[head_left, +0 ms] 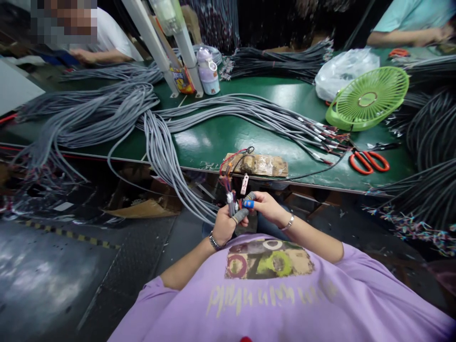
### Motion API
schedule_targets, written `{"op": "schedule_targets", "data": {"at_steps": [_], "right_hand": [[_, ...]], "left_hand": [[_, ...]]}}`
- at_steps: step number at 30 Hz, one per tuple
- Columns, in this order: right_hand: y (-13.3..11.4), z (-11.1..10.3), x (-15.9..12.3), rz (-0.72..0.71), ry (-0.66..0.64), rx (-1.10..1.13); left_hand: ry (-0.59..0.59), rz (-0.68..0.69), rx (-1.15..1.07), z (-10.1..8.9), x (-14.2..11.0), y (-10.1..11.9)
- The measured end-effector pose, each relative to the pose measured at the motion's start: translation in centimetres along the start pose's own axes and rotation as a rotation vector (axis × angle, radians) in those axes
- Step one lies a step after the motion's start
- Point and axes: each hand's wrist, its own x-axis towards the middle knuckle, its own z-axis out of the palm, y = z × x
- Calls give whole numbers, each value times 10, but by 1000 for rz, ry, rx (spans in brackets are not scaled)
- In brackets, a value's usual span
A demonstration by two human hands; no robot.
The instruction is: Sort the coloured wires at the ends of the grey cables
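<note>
In front of my waist, my left hand [225, 227] is closed around the end part of several grey cables [192, 202]. Thin dark and reddish wires [225, 183] stick up from the cable ends above that fist. Just to its right, my right hand [268, 207] pinches thin coloured wires [240, 204] coming from the bundle; the exact fingertip contact is too small to make out. Grey covers wrap some fingertips of both hands, and a blue band [248, 204] is around a right-hand finger. A small pinkish tag or clip [244, 184] hangs at the table edge beyond the hands.
A worn wooden block [272, 166] sits on the green table's [199, 147] front edge. Red-handled scissors [368, 161] and a green fan [370, 97] are at right. Grey cable bundles [99, 111] lie left, black cables [438, 133] far right. Two people work across the table.
</note>
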Motion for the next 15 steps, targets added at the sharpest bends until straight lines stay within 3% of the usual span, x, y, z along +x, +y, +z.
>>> {"op": "schedule_targets", "data": {"at_steps": [4,9,11,15], "right_hand": [[1,5,7,32,64,11],[9,-7,19,134,367,251],[6,-12,23,192,336,342],[-6,-11,29,293,86,434]], "left_hand": [[-22,-8,0,0,-1,1],[59,88,-88,3,0,8],[95,88,-115,5,2,11],[153,73,-147,12,9,17]]}}
